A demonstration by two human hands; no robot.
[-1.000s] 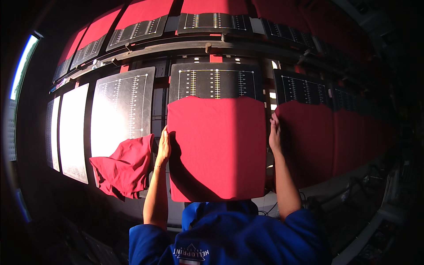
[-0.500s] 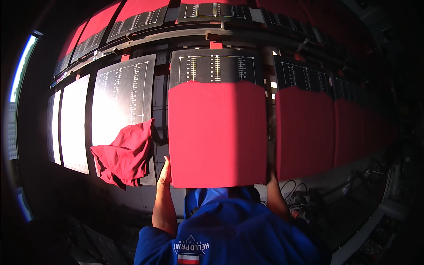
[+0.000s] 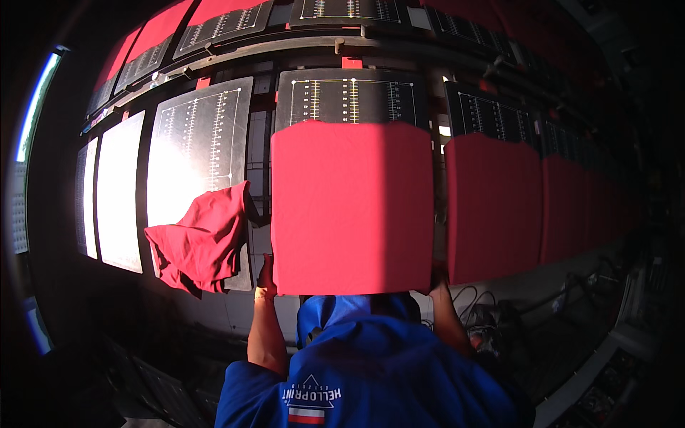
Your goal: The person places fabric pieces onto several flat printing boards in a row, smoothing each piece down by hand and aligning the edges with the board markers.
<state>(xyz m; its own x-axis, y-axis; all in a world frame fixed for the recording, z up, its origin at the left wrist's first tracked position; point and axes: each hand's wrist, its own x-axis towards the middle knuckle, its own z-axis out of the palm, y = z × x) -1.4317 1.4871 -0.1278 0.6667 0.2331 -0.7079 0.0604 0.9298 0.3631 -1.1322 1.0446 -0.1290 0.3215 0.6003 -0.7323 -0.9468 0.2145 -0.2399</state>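
Observation:
A red T-shirt [image 3: 342,207] lies stretched flat over the dark printing board [image 3: 353,89] in front of me, and the board's ruled far end shows bare. My left hand [image 3: 265,277] is closed at the near left corner, on the shirt's side edge; its other fingers are hidden beneath. At the near right corner my right hand [image 3: 437,275] holds the other side edge, mostly in shadow, its fingers hardly visible. To the left, a crumpled red T-shirt [image 3: 200,242] is bunched over the near end of a sunlit board [image 3: 193,143].
Another red-covered board [image 3: 492,207] stands close on the right, with more beyond it. White-lit boards [image 3: 120,192] stand at the left. A dark metal rail [image 3: 285,53] runs across behind, before a far row of boards. Black cables [image 3: 477,299] hang at lower right.
The boards sit slightly higher in the picture. My left hand has come a little nearer along the board's edge, its thumb now in shade. The stretched shirt keeps its place on the board.

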